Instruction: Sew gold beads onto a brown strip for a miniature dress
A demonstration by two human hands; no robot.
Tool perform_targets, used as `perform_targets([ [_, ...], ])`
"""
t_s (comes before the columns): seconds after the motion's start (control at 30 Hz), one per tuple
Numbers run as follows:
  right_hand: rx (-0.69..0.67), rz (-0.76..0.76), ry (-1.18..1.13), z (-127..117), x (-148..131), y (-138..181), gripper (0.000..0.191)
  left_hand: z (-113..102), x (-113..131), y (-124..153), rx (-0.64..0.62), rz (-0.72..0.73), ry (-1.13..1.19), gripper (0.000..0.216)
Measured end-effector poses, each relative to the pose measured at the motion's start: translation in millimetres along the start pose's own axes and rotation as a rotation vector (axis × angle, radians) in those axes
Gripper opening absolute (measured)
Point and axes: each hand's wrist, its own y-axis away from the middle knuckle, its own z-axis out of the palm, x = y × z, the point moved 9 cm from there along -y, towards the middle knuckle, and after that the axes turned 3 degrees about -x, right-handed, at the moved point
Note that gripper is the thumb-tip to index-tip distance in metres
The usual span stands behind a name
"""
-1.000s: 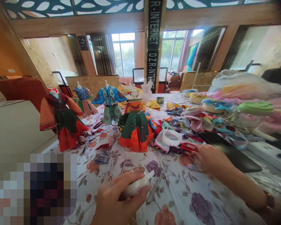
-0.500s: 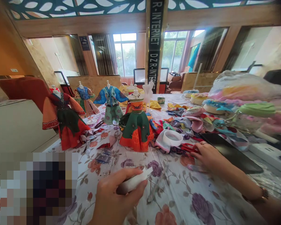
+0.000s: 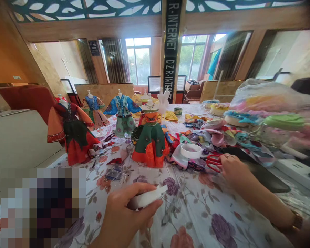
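Low in front of me, my left hand is closed round a white roll of tape, whose loose end sticks out to the right past my fingertips. Over at the right, my right hand grips a pair of scissors with red handles. Their handle loops point left, and the blades are hidden by my fingers. Another white ring-shaped roll lies on a heap of fabric scraps just left of the scissors. Nearest beyond my left hand stands a doll form in a green and orange dress.
Several more dressed doll forms, including one in red and green, stand at the left and back. A black tablet-like slab and a white power strip lie at the right. Plastic bags pile up behind. A flowered cloth covers the table.
My right hand has moved a little to the right, drawing the scissors away from the white ring and the scraps. My left hand stays nearly in place with the tape.
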Motion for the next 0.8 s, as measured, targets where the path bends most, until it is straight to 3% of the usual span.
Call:
perform_targets([
  [0.2, 0.016, 0.024, 0.100, -22.3, -9.2, 1.1, 0.023, -5.6, 8.0, -6.2, 0.037, 0.068, 0.022, 0.018],
  [0.37, 0.035, -0.022, 0.109, -26.7, -20.3, -2.8, 0.034, -3.7, 11.3, -8.9, 0.026, 0.086, 0.057, 0.018],
  [0.67, 0.081, 0.055, 0.081, -26.9, -15.3, -1.2, 0.018, -0.8, 8.8, -9.6, -0.079, 0.109, 0.085, 0.022],
  [0.8, 0.104, 0.100, 0.085, -35.3, -14.0, 3.4, 0.014, -2.2, 0.7, -8.6, -0.052, 0.069, 0.082, 0.029],
])
